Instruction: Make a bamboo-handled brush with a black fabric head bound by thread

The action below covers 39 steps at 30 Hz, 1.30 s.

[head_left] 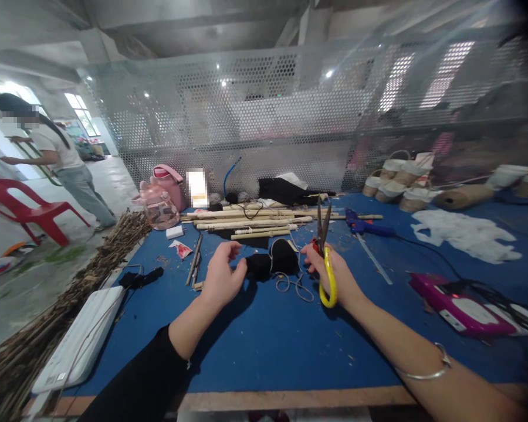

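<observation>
- The left hand [222,275] lies on the blue bench [264,346], its fingers curled around the near end of a black fabric bundle [275,262], and a black sleeve covers the forearm.
- The black fabric bundle rests on the bench between the two hands, at 3 o'clock of the left hand, with a loose loop of pale string [295,287] trailing from it at 5 o'clock.
- The right hand [337,275] grips yellow-handled scissors [325,246], fingers through the loops. The blades stand up toward 12 o'clock, slightly parted, just beside the bundle's right end.
- A thin silver bangle [426,370] sits on the right forearm.
- At 12 o'clock of the hands a row of pale bamboo sticks [250,223] lies crosswise on the bench.
- At 2 o'clock is a blue glue gun [366,226] with its black cord. Farther out is a heap of white cloth [466,235].
- At 4 o'clock of the right hand lies a magenta device [460,306].
- At 10 o'clock stands a pink water jug [159,206].
- At 8 o'clock a white flat box [83,339] lies at the bench edge, beside a pile of twigs [39,316] on the floor.
- Far off at 9 o'clock another person [64,161] stands near a red plastic chair [24,210].
</observation>
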Available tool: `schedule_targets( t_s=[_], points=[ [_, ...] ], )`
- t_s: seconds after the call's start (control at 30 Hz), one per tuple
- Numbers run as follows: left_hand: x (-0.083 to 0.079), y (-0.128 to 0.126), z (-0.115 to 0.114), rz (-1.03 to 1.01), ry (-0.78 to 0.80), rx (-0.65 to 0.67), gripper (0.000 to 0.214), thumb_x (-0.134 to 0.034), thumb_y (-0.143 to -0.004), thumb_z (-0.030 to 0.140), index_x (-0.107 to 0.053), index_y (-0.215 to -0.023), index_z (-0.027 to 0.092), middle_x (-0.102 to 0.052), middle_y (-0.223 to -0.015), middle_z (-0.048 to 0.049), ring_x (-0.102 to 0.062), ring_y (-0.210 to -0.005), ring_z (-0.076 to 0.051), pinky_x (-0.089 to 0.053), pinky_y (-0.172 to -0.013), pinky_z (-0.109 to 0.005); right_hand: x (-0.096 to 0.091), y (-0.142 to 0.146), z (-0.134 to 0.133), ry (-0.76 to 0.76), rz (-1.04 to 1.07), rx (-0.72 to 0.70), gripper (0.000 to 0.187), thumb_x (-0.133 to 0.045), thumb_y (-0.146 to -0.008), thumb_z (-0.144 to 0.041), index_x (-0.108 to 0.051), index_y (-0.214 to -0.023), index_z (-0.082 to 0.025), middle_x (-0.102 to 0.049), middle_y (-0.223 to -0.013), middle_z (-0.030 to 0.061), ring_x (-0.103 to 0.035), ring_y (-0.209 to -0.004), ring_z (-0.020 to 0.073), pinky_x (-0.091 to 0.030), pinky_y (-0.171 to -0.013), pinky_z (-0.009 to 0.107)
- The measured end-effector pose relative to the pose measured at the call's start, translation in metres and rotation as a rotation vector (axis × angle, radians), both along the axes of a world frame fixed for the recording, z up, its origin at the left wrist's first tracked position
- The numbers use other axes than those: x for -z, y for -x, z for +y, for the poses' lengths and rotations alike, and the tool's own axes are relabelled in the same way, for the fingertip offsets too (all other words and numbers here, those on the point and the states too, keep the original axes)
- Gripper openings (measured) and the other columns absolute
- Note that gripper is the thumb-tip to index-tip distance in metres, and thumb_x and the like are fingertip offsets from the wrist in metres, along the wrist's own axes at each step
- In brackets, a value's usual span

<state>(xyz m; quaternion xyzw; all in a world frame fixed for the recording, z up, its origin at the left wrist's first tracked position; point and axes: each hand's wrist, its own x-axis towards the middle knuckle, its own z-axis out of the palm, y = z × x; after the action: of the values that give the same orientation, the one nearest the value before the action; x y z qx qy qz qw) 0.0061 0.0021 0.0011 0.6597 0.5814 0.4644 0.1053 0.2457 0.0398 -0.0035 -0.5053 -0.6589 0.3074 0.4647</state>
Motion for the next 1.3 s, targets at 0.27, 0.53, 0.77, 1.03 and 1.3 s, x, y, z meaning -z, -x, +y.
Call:
schedule_targets(
  t_s=[0.27,0.53,0.77,1.03,1.3],
  points=[
    [0.000,-0.007,-0.004,0.215,0.052,0.239,0.040,-0.053,-0.076,0.014,-0.054,-0.115,0.020,-0.050,-0.118,-0.0095,-0.055,-0.098,-0.018,-0.045,-0.088,-0.031,-0.026,0.008,-0.021,0.396,0.385,-0.255,0.056,-0.036,-0.074,-0.073,-0.050,-0.077,-0.019,-0.055,-0.077,0.0069,-0.051,-0.060,0.0157,-0.048,-0.050,0.027],
    [0.004,0.007,0.004,0.354,0.230,0.067,0.065,-0.072,-0.063,0.044,-0.054,-0.118,0.014,-0.057,-0.112,-0.0152,-0.052,-0.106,-0.032,-0.041,-0.091,-0.044,-0.043,-0.006,-0.062,0.984,0.516,-0.569,0.071,-0.020,-0.075,-0.079,-0.057,-0.069,-0.018,-0.056,-0.069,0.0084,-0.051,-0.056,0.0158,-0.047,-0.041,0.026],
    [0.009,0.007,0.008,0.280,0.135,0.253,0.060,-0.062,-0.071,0.013,-0.045,-0.129,0.015,-0.054,-0.119,-0.0129,-0.051,-0.108,-0.023,-0.040,-0.096,-0.038,-0.032,-0.005,-0.085,1.156,0.495,-0.591,0.076,-0.016,-0.073,-0.080,-0.059,-0.066,-0.018,-0.057,-0.065,0.0102,-0.052,-0.051,0.0151,-0.043,-0.034,0.023],
    [0.010,0.003,0.017,0.139,0.105,0.230,0.024,-0.053,-0.078,0.012,-0.070,-0.093,0.019,-0.068,-0.090,-0.0046,-0.060,-0.086,-0.017,-0.047,-0.082,-0.030,-0.004,-0.005,-0.093,1.280,0.454,-0.638,0.063,-0.026,-0.073,-0.074,-0.059,-0.064,-0.021,-0.060,-0.063,0.0108,-0.054,-0.044,0.0168,-0.041,-0.028,0.025],
    [0.008,0.004,0.015,0.031,0.014,0.222,0.031,-0.062,-0.072,0.011,-0.067,-0.101,0.020,-0.061,-0.098,-0.0054,-0.057,-0.093,-0.016,-0.046,-0.085,-0.030,-0.014,0.007,-0.085,1.329,0.344,-0.669,0.069,-0.021,-0.075,-0.076,-0.059,-0.062,-0.020,-0.061,-0.061,0.0095,-0.053,-0.043,0.0158,-0.044,-0.030,0.027]
  ],
)
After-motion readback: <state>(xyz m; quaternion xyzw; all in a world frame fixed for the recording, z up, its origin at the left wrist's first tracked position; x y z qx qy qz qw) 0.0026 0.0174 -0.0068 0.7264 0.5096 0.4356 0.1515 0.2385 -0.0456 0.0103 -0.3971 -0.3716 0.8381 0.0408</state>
